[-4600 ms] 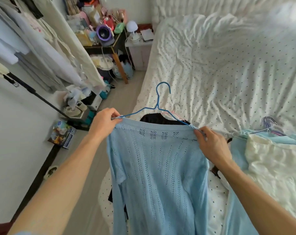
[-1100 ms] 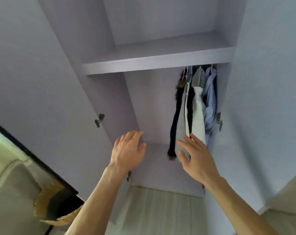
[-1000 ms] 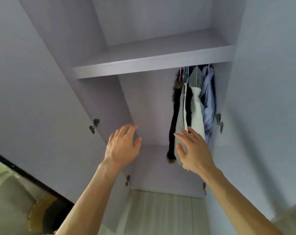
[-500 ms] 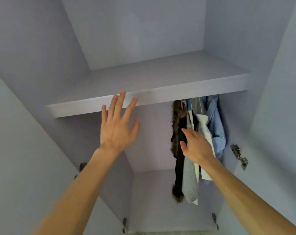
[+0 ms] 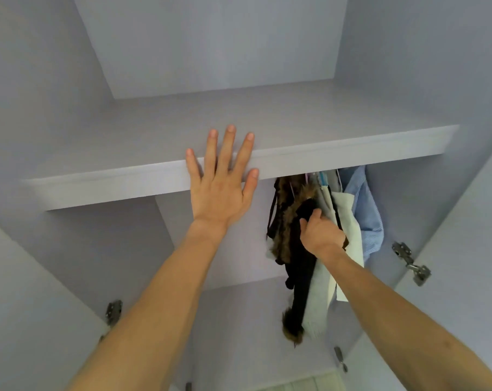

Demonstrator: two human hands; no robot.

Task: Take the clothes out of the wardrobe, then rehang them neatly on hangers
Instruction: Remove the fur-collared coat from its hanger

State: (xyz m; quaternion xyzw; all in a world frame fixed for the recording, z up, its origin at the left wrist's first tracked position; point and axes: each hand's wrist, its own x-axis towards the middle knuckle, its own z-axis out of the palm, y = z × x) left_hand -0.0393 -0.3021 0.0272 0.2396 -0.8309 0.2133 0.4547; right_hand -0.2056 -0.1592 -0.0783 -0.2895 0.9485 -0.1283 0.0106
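I look up into an open grey wardrobe (image 5: 126, 249). Several clothes hang bunched at the right under the shelf (image 5: 352, 148): a black garment with brown fur trim (image 5: 298, 277), a pale grey one (image 5: 321, 300), a white one (image 5: 349, 221) and a light blue shirt (image 5: 366, 210). My right hand (image 5: 321, 232) reaches between the black and grey garments, fingers curled into the fabric. My left hand (image 5: 222, 182) lies flat with spread fingers against the shelf's front edge. The hanger hooks and the rail are hidden behind the shelf.
The wardrobe doors stand open, with metal hinges at the right (image 5: 411, 261) and lower left (image 5: 113, 307). The compartment to the left of the clothes holds nothing visible. A strip of pale floor (image 5: 304, 385) shows at the bottom.
My view tilted further up. My left hand rose and settled on the shelf edge. My right hand pushed higher into the hanging clothes and curled its fingers in the fabric.
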